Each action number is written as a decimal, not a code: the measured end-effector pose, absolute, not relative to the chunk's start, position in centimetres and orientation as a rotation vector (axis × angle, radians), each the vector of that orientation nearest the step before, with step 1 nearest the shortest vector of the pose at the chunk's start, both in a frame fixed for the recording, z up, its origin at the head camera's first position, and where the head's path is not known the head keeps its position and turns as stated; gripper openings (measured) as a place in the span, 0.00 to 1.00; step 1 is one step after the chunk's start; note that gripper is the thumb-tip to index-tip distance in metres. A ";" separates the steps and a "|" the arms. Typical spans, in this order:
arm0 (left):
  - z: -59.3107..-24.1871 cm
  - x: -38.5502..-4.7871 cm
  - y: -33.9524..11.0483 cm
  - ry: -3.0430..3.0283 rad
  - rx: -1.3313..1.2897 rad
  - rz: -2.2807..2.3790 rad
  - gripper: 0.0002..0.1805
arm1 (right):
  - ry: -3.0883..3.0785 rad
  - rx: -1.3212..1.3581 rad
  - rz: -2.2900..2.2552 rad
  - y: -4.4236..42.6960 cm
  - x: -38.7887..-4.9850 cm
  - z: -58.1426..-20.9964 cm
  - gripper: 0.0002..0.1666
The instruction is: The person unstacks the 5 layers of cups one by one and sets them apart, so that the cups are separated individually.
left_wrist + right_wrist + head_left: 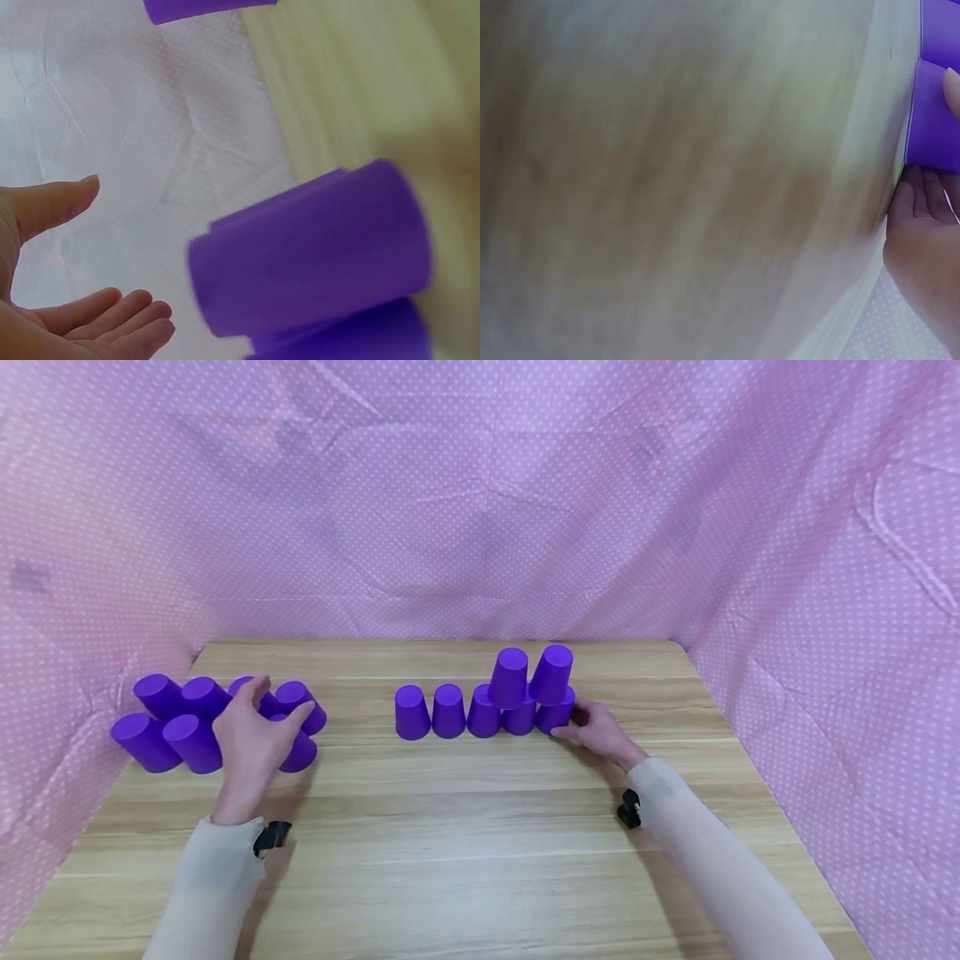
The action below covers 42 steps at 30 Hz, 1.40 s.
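Observation:
My left hand point(251, 743) is over a group of upside-down purple cups point(146, 745) on the left, thumb and fingers spread apart and holding nothing. In the left wrist view its fingers and thumb stand clear of a nearby purple cup point(315, 251). Further right, several upside-down purple cups form a row, with two upper cups point(510, 678) stacked on its right part. My right hand point(602, 732) holds the row's rightmost bottom cup point(553, 717), thumb at the front and fingers at the side. Part of that cup appears in the right wrist view point(934, 112).
Everything stands on a wood-grain table point(450, 860). Pink dotted cloth point(480, 527) hangs behind it and along both sides. The left cups stand in two close rows near the table's left edge. A black device point(272, 837) is on the left wrist, another point(630, 808) on the right.

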<state>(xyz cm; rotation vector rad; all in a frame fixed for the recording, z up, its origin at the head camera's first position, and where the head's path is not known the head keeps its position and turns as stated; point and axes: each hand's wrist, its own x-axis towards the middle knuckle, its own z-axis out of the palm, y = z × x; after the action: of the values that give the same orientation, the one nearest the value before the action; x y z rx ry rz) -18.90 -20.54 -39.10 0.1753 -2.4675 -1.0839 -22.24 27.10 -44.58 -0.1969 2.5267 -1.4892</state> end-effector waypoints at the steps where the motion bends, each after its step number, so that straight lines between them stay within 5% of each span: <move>1: -38.8 -19.2 -20.2 -2.442 0.152 -1.064 0.38 | 2.527 -0.199 -1.496 27.3 -22.5 -45.0 0.35; 9: -38.0 -21.2 -15.8 -2.423 -0.066 -1.134 0.37 | 2.541 -0.195 -1.505 28.3 -23.8 -47.8 0.37; 21: -38.9 -22.6 -7.8 -2.505 -0.320 -1.320 0.36 | 2.486 -0.241 -1.557 27.4 -22.6 -45.0 0.36; 42: -38.9 -24.5 0.8 -2.530 -0.489 -1.472 0.42 | 2.516 -0.233 -1.547 28.3 -23.6 -47.5 0.38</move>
<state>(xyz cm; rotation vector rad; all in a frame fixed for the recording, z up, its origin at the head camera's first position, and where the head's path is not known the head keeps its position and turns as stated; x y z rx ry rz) -24.52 0.79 -38.88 -0.4886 -2.5297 -1.4719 -23.63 28.28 -47.45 -0.2325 2.5163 -1.5471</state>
